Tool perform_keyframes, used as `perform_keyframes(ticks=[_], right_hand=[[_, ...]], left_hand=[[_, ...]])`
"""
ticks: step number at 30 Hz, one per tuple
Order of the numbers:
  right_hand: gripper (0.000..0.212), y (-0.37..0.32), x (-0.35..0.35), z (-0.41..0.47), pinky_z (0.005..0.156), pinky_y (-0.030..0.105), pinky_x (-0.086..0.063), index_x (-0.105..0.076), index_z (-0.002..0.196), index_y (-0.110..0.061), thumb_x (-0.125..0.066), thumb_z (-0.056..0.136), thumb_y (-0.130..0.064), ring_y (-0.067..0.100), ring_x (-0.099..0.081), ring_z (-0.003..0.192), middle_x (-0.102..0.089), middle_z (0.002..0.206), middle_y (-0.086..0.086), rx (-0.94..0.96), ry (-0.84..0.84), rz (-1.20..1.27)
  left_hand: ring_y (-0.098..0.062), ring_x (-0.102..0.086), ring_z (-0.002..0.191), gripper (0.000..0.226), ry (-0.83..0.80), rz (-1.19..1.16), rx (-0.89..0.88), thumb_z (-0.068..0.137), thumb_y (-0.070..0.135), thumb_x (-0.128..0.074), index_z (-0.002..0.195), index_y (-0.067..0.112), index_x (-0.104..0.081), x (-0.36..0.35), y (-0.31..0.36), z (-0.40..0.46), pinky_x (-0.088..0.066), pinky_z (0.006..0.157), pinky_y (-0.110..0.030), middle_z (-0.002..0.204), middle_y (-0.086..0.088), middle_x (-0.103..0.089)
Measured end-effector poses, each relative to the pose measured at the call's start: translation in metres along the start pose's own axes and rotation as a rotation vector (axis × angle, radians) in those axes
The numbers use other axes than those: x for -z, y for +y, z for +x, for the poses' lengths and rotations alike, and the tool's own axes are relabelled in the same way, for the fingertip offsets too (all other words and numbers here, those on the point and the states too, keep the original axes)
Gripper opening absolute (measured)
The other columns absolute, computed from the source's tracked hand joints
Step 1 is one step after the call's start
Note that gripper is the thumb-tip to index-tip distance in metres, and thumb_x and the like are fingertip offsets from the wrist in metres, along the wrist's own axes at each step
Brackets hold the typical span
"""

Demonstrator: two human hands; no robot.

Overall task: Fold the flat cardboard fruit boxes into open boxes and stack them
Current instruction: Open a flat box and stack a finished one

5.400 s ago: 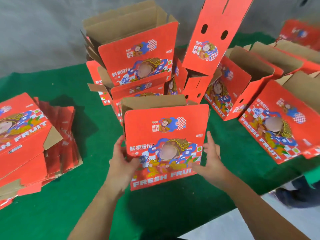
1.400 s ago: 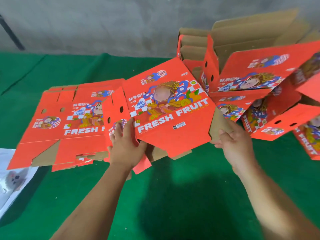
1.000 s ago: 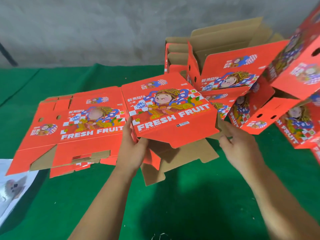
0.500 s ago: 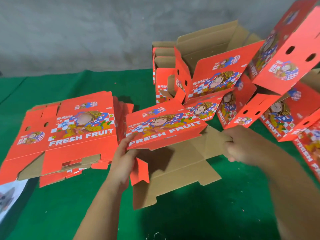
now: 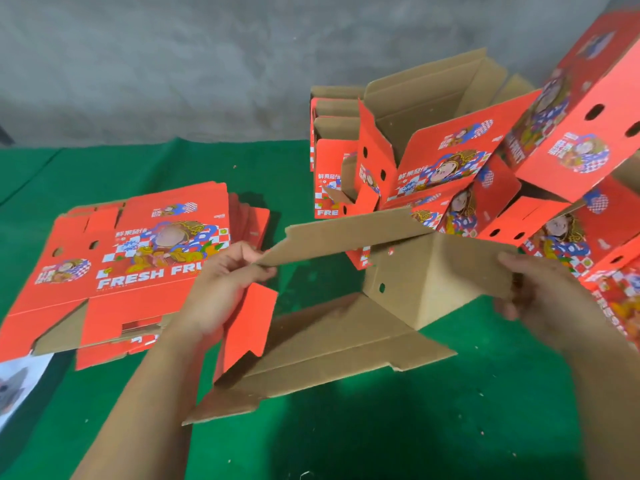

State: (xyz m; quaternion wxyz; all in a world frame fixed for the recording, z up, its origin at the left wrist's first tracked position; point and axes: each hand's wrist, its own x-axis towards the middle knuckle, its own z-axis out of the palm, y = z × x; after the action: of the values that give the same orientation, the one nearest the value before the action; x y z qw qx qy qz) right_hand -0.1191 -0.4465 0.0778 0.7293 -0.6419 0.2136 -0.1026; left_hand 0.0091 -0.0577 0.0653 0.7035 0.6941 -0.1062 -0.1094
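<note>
While both hands (image 5: 221, 292) grip, box (image 5: 408, 289) opens toward camera.

held box (image 5: 346, 327): brown inside, red flap | flat stack (image 5: 138, 258): red, cartoon print | cloth (image 5: 415, 427): green

Box (image 5: 408, 271) now opened from flat, brown interior facing up; left hand (image 5: 218, 292) and right hand (image 5: 540, 299) spread its flaps apart.

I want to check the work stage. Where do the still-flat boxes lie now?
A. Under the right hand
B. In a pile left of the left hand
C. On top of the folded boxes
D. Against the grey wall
B: the pile of flat boxes lies on the green cloth, left of the left hand.
</note>
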Motion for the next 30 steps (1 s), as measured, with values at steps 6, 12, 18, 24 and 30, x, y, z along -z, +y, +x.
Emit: perform_keyframes(ticks=[6,12,18,24,30], right_hand=[[0.03,0.014,-0.046,0.019,0.049,0.024,-0.042,-0.079,0.082,-0.018,-0.06,0.102,-0.032,0.011,-0.057,0.049,-0.068,0.064,-0.005,0.067,0.208,0.091],[0.049,0.045,-0.053,0.023,0.081,0.04,-0.062,-0.049,0.124,-0.07,-0.064,0.095,-0.033,0.011,-0.075,0.09,-0.074,0.099,-0.018,0.18,0.007,-0.218],[0.082,0.063,-0.068,0.023,0.099,0.041,-0.052,-0.03,0.155,-0.044,-0.043,0.085,-0.004,0.029,-0.061,0.11,-0.035,0.137,-0.02,0.513,0.018,-0.44],[0.047,0.073,-0.039,0.025,0.092,0.024,-0.048,-0.064,0.124,-0.042,-0.048,0.083,-0.026,0.012,-0.055,0.113,-0.042,0.125,-0.013,0.446,-0.259,-0.603],[0.035,0.081,-0.045,0.023,0.087,0.043,-0.054,-0.069,0.113,-0.044,-0.052,0.093,-0.067,0.009,-0.062,0.103,-0.049,0.111,-0.011,0.397,-0.12,-0.644]], left_hand=[[-0.011,-0.043,0.028,0.031,0.186,0.013,0.307,0.092,-0.001,-0.058,0.067,0.016,-0.052,-0.015,-0.008,0.03,-0.035,0.032,-0.015,0.041,0.001,-0.048],[-0.004,-0.049,0.033,0.023,0.236,0.166,0.385,0.091,0.006,-0.061,0.07,0.016,-0.063,-0.031,-0.02,0.079,-0.035,0.036,-0.013,0.045,0.005,-0.058],[-0.009,-0.057,0.038,0.017,0.358,0.172,0.172,0.087,-0.005,-0.064,0.08,0.011,-0.065,-0.02,-0.03,0.082,-0.043,0.037,-0.018,0.051,0.002,-0.064],[-0.014,-0.066,0.06,0.016,0.289,0.101,0.194,0.091,0.002,-0.059,0.09,0.014,-0.071,-0.034,-0.036,0.097,-0.053,0.053,-0.022,0.067,-0.001,-0.07],[-0.024,-0.07,0.072,0.038,0.224,-0.075,0.316,0.077,-0.003,-0.054,0.109,0.004,-0.073,-0.009,-0.043,0.106,-0.058,0.063,-0.026,0.092,-0.017,-0.072]])
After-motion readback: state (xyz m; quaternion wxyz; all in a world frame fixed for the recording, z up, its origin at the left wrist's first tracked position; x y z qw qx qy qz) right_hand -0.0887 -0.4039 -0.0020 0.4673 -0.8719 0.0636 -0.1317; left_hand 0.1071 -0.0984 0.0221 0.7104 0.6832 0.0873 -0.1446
